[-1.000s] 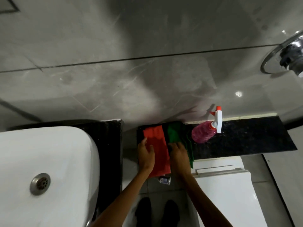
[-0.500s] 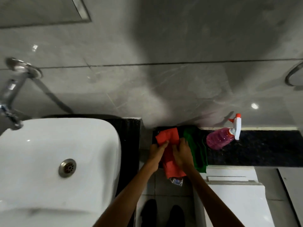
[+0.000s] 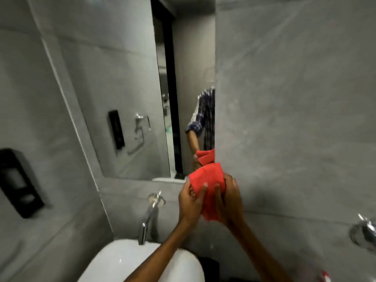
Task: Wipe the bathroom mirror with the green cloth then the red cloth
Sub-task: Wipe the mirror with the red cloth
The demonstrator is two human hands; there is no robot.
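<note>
Fingers of the left hand [image 3: 191,202] curled onto the near face of the crumpled red cloth [image 3: 207,182], thumb and fingertips pressed into the fabric at its lower left. Fingers of the right hand [image 3: 227,200] wrapped round the cloth's right side and lower end, closed tight on it — the cloth bunched between both palms, its upper fold fanning out above the fingertips, a short tail hanging below the hands. All of this just right of frame centre, held up in front of the grey tiled wall [image 3: 295,119].

Directly above and touching the cloth's top edge in the picture — the lower right corner of the frameless rectangular wall mirror [image 3: 126,88], filling the upper middle of the frame. Reflected there: red fabric, a forearm and a blue checked sleeve at the mirror's right edge, plus a dark doorway strip and chrome fittings.

Below the hands, to the left: a chrome wall-mounted tap [image 3: 150,214] over the white ceramic basin [image 3: 122,263] at bottom centre. At far left, a black wall dispenser [image 3: 18,182], blurred. At the lower right edge, a chrome wall fitting [image 3: 364,235], also blurred.
</note>
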